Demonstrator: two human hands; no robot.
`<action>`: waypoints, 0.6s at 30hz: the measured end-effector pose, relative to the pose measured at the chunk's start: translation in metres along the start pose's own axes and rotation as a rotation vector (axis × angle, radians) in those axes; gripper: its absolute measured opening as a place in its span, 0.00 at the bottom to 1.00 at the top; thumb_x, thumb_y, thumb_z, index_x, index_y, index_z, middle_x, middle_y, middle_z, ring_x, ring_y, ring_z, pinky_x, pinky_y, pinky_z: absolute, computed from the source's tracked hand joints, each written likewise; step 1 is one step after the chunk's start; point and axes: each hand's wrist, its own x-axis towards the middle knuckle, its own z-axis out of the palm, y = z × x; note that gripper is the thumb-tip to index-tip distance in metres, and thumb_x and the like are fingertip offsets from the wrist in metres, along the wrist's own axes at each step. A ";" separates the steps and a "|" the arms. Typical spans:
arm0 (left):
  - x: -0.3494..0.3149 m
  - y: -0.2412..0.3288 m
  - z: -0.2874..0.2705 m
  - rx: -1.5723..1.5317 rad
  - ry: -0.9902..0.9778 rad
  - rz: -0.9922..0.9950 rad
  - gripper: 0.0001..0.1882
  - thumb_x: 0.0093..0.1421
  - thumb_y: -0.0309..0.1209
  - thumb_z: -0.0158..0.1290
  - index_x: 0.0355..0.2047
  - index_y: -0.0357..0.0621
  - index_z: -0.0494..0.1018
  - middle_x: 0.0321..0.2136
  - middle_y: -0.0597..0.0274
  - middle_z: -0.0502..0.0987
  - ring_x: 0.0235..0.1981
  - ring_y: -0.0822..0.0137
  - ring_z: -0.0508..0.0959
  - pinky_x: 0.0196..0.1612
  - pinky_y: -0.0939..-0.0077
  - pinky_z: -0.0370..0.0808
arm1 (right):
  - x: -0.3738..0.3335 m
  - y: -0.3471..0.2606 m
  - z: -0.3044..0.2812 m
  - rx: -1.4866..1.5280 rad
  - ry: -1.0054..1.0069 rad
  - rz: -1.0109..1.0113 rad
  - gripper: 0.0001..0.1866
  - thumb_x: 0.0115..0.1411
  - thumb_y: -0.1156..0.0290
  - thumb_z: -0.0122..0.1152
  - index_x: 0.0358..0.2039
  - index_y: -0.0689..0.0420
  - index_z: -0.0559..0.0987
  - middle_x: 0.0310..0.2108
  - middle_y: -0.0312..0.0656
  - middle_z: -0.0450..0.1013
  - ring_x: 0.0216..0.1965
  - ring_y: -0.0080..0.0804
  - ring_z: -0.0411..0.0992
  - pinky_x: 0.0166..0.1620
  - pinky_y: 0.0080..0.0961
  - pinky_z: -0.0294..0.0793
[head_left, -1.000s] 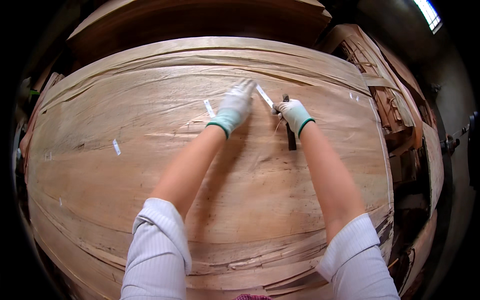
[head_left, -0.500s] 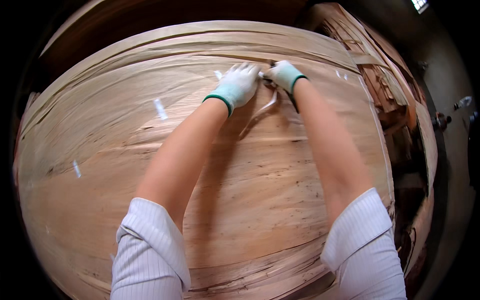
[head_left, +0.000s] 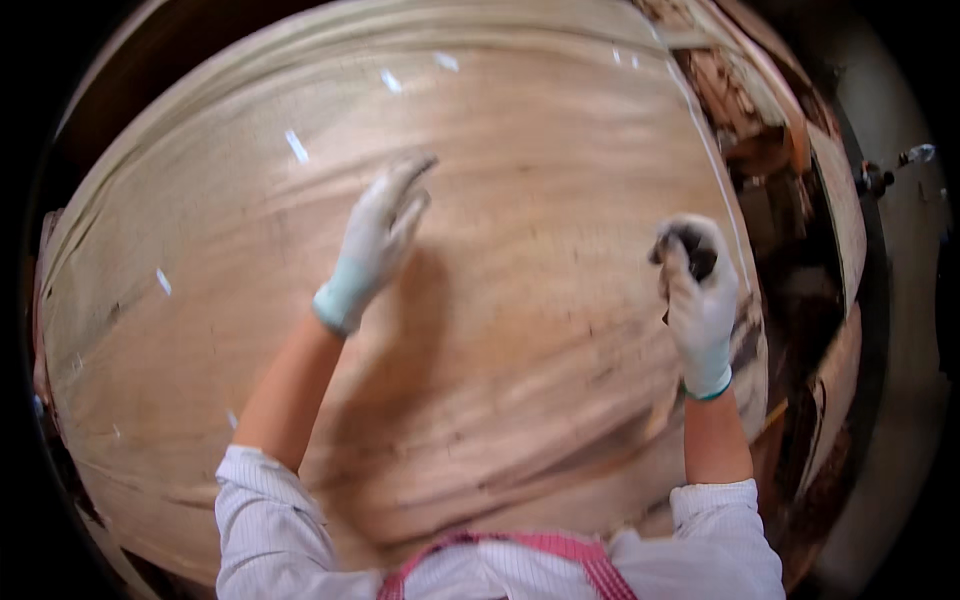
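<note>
A broad sheet of light brown wood veneer (head_left: 520,260) lies under both of my hands. Over its left half is my left hand (head_left: 380,230), in a white glove with a pale green cuff. Its fingers are stretched out, blurred at the tips, and hold nothing. My right hand (head_left: 708,300), gloved alike, is near the sheet's right edge. Its fingers are curled round a small dark object (head_left: 700,260), too blurred and covered to name. Short white strips sit on the veneer: one strip (head_left: 446,62) far off, a second strip (head_left: 391,80) beside it, and a third (head_left: 297,146) nearer.
Torn, layered veneer pieces (head_left: 830,210) stand along the right side, with dark gaps between them. Wrinkled, ragged veneer (head_left: 560,450) runs along the near side. Beyond the right edge, a grey floor (head_left: 900,400) has small items on it (head_left: 875,180).
My hands were together at the far side of the sheet; they have parted and come nearer, the right one moving right. A white strip now shows where they were. The view has shifted.
</note>
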 end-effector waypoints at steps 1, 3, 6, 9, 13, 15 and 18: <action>-0.048 0.041 0.004 -0.248 -0.141 -0.117 0.22 0.64 0.27 0.49 0.58 0.35 0.65 0.60 0.51 0.67 0.63 0.60 0.64 0.65 0.67 0.59 | -0.042 -0.011 -0.011 -0.081 -0.062 -0.001 0.05 0.62 0.80 0.53 0.38 0.59 0.75 0.26 0.34 0.72 0.23 0.17 0.67 0.28 0.14 0.66; -0.139 0.107 0.013 -0.490 -0.268 -0.180 0.27 0.61 0.28 0.54 0.60 0.35 0.63 0.55 0.51 0.71 0.57 0.61 0.71 0.59 0.68 0.67 | -0.113 -0.026 -0.017 -0.156 -0.271 -0.214 0.10 0.54 0.84 0.56 0.37 0.60 0.76 0.27 0.43 0.75 0.25 0.30 0.75 0.31 0.24 0.74; -0.223 0.191 0.012 -0.878 -0.365 -0.468 0.25 0.59 0.23 0.56 0.57 0.36 0.66 0.50 0.55 0.73 0.50 0.66 0.74 0.52 0.70 0.73 | -0.191 -0.057 -0.012 -0.097 -0.512 -0.118 0.13 0.53 0.79 0.61 0.40 0.55 0.76 0.31 0.44 0.76 0.28 0.42 0.77 0.31 0.31 0.76; -0.286 0.212 0.022 -1.040 -0.051 -0.696 0.12 0.61 0.21 0.55 0.46 0.34 0.72 0.42 0.59 0.75 0.41 0.70 0.77 0.43 0.76 0.77 | -0.237 -0.069 0.006 0.033 -0.650 -0.026 0.11 0.56 0.76 0.60 0.40 0.55 0.74 0.29 0.47 0.75 0.29 0.43 0.78 0.31 0.33 0.75; -0.309 0.197 0.012 -0.741 -0.066 -0.733 0.07 0.64 0.25 0.51 0.41 0.36 0.74 0.33 0.63 0.77 0.35 0.74 0.76 0.39 0.80 0.76 | -0.275 -0.062 0.034 0.070 -0.567 0.241 0.08 0.62 0.71 0.59 0.39 0.58 0.73 0.25 0.46 0.75 0.27 0.33 0.77 0.32 0.28 0.74; -0.316 0.151 0.021 -0.590 0.090 -0.650 0.05 0.64 0.23 0.49 0.38 0.34 0.73 0.32 0.63 0.78 0.33 0.75 0.76 0.36 0.80 0.75 | -0.288 -0.033 0.052 0.132 -0.592 0.388 0.09 0.62 0.70 0.59 0.38 0.61 0.73 0.24 0.41 0.75 0.26 0.25 0.73 0.32 0.23 0.73; -0.303 0.114 0.012 -0.207 0.168 -0.502 0.04 0.63 0.25 0.50 0.36 0.36 0.73 0.30 0.60 0.78 0.31 0.70 0.77 0.35 0.76 0.73 | -0.294 -0.006 0.072 0.069 -0.600 0.407 0.09 0.62 0.70 0.59 0.33 0.63 0.73 0.21 0.37 0.73 0.24 0.19 0.67 0.29 0.22 0.69</action>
